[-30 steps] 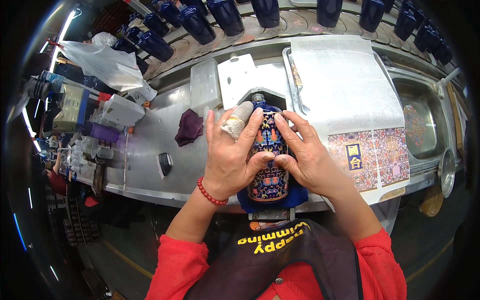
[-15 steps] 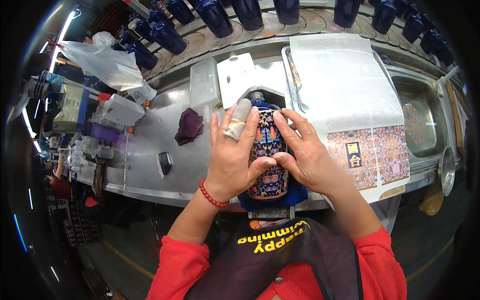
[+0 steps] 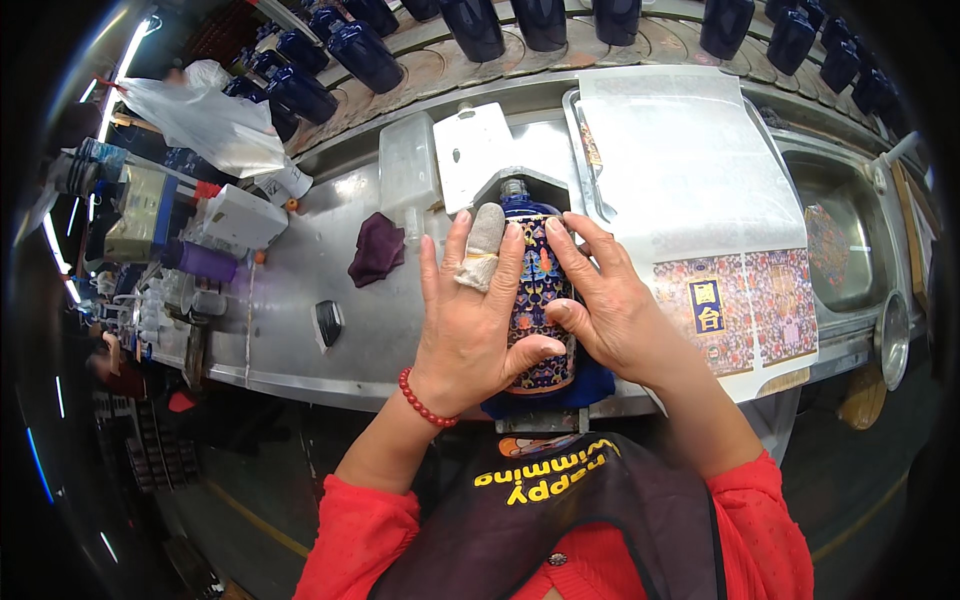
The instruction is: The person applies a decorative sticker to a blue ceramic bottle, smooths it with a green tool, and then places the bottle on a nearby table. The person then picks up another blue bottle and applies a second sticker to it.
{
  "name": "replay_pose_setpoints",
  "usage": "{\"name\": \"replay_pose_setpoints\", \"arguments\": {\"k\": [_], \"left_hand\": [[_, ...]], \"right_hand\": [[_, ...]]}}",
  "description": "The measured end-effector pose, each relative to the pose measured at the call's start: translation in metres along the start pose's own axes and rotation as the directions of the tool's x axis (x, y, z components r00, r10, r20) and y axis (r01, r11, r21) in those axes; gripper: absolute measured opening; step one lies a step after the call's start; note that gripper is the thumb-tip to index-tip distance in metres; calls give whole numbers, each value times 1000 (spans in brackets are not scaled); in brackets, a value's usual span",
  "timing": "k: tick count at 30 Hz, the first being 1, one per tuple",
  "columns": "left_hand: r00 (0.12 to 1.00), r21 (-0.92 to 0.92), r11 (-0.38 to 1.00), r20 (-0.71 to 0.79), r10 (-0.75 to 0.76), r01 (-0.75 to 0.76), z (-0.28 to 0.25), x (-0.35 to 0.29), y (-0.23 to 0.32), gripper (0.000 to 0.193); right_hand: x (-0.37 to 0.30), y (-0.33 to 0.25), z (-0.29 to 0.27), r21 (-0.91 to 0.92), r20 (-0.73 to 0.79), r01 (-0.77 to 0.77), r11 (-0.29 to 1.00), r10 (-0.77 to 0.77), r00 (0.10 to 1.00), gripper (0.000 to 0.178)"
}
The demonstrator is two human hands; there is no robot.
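A dark blue bottle [image 3: 545,284] with a colourful patterned decal lies on its side, neck pointing away, on a blue cloth [image 3: 597,388]. My left hand [image 3: 463,325] rests along the bottle's left side with its fingers stretched out. One of its fingers wears a grey fabric cover [image 3: 486,230] tied at the base. On the right side, my right hand [image 3: 618,318] lays its extended fingers and thumb on the decal. Both index fingertips are near the decal's upper edge. The side of the bottle facing the bench is hidden.
Printed decal sheets [image 3: 735,312] and white paper [image 3: 670,160] cover a tray [image 3: 577,140] at right, beside a metal sink [image 3: 868,262]. A purple cloth [image 3: 378,249] and a small black scraper-like piece [image 3: 329,324] lie at left. Blue bottles [image 3: 545,22] stand on a conveyor [image 3: 440,68] behind.
My left thumb has shifted away from my right thumb, toward the bottle's near end. The bottle has turned or slid slightly right. Bottles on the conveyor have moved right.
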State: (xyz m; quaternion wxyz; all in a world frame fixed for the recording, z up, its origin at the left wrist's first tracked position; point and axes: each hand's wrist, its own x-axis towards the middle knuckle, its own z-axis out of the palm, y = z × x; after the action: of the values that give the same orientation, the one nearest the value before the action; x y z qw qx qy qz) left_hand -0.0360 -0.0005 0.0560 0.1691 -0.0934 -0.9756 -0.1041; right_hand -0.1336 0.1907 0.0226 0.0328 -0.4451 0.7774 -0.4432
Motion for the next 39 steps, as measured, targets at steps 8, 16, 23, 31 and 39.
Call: {"name": "replay_pose_setpoints", "arguments": {"k": [8,16,23,31,39], "left_hand": [[1000,-38,999,9,-8,8,-5,1,-2,105],[999,38,999,-31,27,-26,2,1,-1,105],[975,-189,982,-217,-55,13,6,-2,-2,106],[995,-225,972,-92,42,-61,11,-13,11,103],[994,-136,990,-100,30,-44,14,-40,28,95]], "right_hand": [[2,-1,1,-42,-49,40,998,-42,998,70],[2,-1,0,-29,-46,39,999,-41,998,70],[1,2,2,-38,-51,49,998,-51,997,70],[0,4,2,9,-39,23,1000,-23,999,70],[4,14,-15,29,-56,23,999,-22,998,56]]}}
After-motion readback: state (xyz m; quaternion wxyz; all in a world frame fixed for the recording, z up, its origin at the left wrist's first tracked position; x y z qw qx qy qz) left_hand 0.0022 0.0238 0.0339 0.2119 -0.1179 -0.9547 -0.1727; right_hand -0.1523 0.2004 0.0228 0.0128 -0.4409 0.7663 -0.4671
